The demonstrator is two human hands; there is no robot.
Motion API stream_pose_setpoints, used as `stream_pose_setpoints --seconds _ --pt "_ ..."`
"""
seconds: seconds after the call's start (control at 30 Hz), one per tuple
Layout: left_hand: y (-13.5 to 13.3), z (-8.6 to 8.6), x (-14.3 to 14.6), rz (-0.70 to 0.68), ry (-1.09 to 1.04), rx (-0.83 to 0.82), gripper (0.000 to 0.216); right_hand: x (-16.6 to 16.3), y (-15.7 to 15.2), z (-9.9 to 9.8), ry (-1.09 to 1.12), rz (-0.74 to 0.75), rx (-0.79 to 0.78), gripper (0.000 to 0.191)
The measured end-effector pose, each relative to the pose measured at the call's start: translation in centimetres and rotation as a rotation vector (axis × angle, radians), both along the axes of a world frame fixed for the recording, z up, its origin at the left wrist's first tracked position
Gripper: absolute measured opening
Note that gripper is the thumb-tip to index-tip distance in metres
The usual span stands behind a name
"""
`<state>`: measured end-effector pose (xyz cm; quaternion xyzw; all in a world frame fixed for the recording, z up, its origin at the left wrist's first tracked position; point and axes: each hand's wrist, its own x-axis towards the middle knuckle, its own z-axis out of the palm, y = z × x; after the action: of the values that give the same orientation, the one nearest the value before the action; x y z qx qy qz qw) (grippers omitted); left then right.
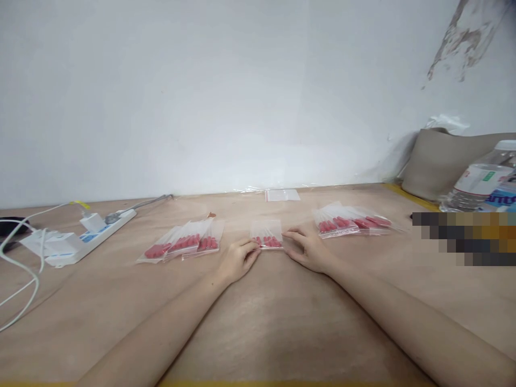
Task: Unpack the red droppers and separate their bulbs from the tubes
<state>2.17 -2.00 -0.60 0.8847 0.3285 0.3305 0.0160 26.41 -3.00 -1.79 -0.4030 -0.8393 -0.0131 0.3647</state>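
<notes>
A small clear plastic bag (pixel 267 228) with several red cylindrical pieces near its front edge lies flat between my hands. My left hand (pixel 239 259) has its curled fingers and thumb on the bag's lower left corner, pinching it. To the right, my right hand (pixel 308 249) rests with thumb and fingers apart, the fingertips right beside the bag's edge. Overlapping bags of the same red pieces (pixel 185 243) are fanned out left of my left hand. Beyond my right hand lies another fanned group of filled bags (pixel 342 222).
A flat white bag (pixel 282 195) lies near the wall. At the left stands a power strip (pixel 94 236) with plugs and loose white cables (pixel 34 279). On the right are a grey container (pixel 431 161) and a water bottle (pixel 478 180). A small brown scrap (pixel 211 215) sits behind the left bags.
</notes>
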Motion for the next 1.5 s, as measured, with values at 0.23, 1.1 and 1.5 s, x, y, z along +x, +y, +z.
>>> stream_pose_setpoints --seconds 0.23,1.1,1.5 --pt "-0.3 0.1 1.5 -0.007 -0.015 -0.076 0.020 -2.2 -0.7 0.7 -0.076 0.046 0.095 0.020" --pt "1.5 0.5 1.4 -0.110 -0.361 -0.584 0.009 -2.9 0.1 1.1 -0.147 0.135 0.294 0.023" --pt "0.9 0.6 2.5 -0.080 -0.276 -0.422 0.013 -3.4 0.5 0.6 -0.113 0.111 0.285 0.019"
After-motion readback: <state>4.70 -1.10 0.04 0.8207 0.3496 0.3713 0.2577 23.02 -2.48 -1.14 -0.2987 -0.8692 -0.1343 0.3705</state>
